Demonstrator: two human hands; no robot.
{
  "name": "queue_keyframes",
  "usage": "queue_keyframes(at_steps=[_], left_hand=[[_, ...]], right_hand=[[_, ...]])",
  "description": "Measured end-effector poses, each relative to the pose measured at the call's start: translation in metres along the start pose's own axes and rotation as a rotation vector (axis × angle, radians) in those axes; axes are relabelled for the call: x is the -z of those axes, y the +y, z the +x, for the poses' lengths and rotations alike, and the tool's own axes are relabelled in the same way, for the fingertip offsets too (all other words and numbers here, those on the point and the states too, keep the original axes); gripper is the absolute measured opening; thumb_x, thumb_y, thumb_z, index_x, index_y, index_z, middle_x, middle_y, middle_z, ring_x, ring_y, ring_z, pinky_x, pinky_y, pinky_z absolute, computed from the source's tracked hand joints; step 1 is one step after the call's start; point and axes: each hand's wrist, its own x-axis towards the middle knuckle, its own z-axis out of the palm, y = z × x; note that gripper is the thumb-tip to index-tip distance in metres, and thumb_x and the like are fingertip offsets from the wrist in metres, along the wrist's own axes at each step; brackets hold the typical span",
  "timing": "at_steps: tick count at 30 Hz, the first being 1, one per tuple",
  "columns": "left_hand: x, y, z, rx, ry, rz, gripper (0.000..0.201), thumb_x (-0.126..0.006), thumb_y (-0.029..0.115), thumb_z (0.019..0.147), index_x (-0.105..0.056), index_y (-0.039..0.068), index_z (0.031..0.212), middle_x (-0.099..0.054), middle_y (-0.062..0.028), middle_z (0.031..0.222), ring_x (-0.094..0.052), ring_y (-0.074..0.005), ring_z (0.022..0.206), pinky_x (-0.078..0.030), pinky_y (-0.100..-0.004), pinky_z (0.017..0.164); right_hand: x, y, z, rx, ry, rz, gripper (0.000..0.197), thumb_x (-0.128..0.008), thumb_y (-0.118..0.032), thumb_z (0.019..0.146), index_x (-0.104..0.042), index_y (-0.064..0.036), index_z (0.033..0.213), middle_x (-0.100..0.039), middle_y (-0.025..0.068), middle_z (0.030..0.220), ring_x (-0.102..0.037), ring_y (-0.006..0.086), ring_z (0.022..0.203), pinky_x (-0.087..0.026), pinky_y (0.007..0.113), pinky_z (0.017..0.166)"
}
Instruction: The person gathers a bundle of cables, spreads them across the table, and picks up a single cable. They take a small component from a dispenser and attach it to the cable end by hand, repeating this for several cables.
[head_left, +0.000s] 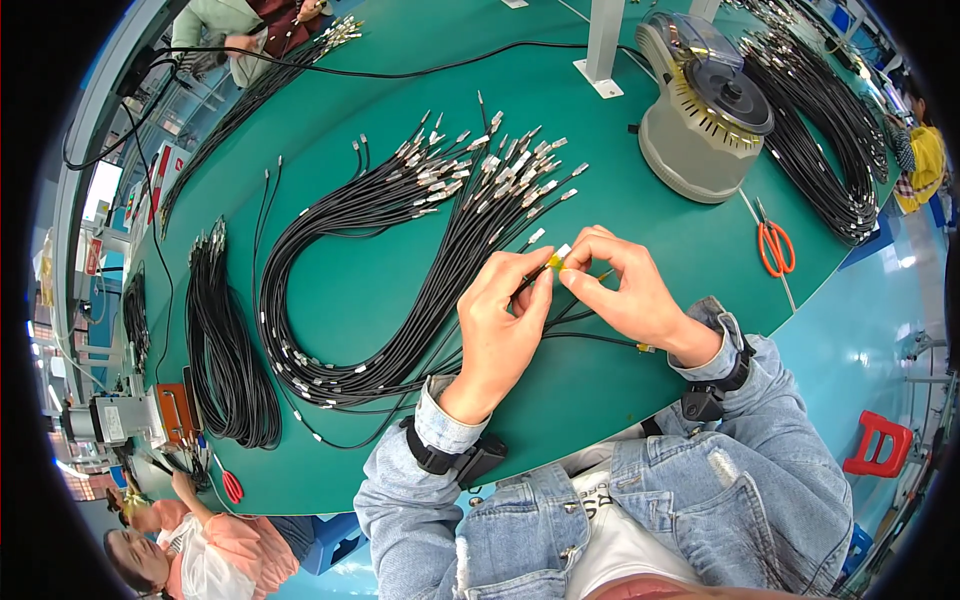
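My left hand (pixel 503 318) is closed in a pinch on the end of a thin black cable. A small piece of yellow tape (pixel 556 262) sits at that cable end, next to a pale connector (pixel 564 250). My right hand (pixel 628 288) pinches at the same spot, thumb and forefinger pressed on the yellow tape. Just beyond my left hand lies a big curved bundle of black cables (pixel 275 300) with silver connector ends (pixel 520 170). A few loose cables pass under my hands, and one by my right wrist has a yellow-taped end (pixel 645 348).
A grey tape dispenser (pixel 690 150) stands at the far right, with orange-handled scissors (pixel 775 248) nearer me. More cable bundles lie left (pixel 228 350) and far right (pixel 850 190) on the green table (pixel 600 410). A metal post (pixel 600 60) rises behind. Co-workers sit around; a red stool (pixel 878 445) stands right.
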Motion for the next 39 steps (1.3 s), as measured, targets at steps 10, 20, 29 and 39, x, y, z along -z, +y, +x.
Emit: queue_keyframes(at_steps=[10,20,29,39], left_hand=[[-0.004,-0.004,-0.001,-0.096,0.056,0.074,0.023,-0.064,-0.005,0.075,-0.065,0.003,0.096,-0.055,-0.0030,0.074,-0.046,-0.0062,0.054,-0.037,-0.0192,0.047],[-0.008,-0.012,-0.004,-0.221,0.114,0.177,0.024,-0.065,-0.006,0.073,-0.066,0.004,0.095,-0.053,-0.0023,0.069,-0.045,-0.0059,0.051,-0.035,-0.0192,0.043],[-0.004,-0.003,-0.003,-0.118,0.088,0.108,0.023,-0.065,-0.005,0.074,-0.066,0.003,0.095,-0.052,-0.0021,0.068,-0.044,-0.0052,0.051,-0.034,-0.0185,0.044],[0.003,-0.007,-0.002,0.161,-0.075,-0.251,0.018,-0.063,-0.001,0.078,-0.065,0.000,0.096,-0.055,-0.0004,0.073,-0.047,-0.0034,0.059,-0.038,-0.0175,0.048]], right_hand=[[-0.001,0.000,-0.001,-0.067,-0.011,0.087,0.009,-0.059,-0.006,0.079,-0.055,0.0018,0.078,-0.052,0.0043,0.075,-0.048,0.0119,0.074,-0.039,0.027,0.068],[-0.001,-0.003,-0.002,-0.095,0.003,0.077,0.010,-0.059,-0.006,0.079,-0.055,0.0015,0.075,-0.052,0.0027,0.073,-0.047,0.0096,0.070,-0.038,0.025,0.063],[0.000,0.000,-0.001,-0.131,0.006,0.063,0.011,-0.059,-0.007,0.080,-0.055,0.0017,0.075,-0.051,0.0020,0.072,-0.047,0.0091,0.070,-0.037,0.025,0.061],[0.000,0.006,0.002,-0.125,-0.012,0.087,0.013,-0.060,-0.011,0.079,-0.057,0.0019,0.079,-0.053,0.0033,0.073,-0.049,0.0104,0.071,-0.040,0.026,0.064]])
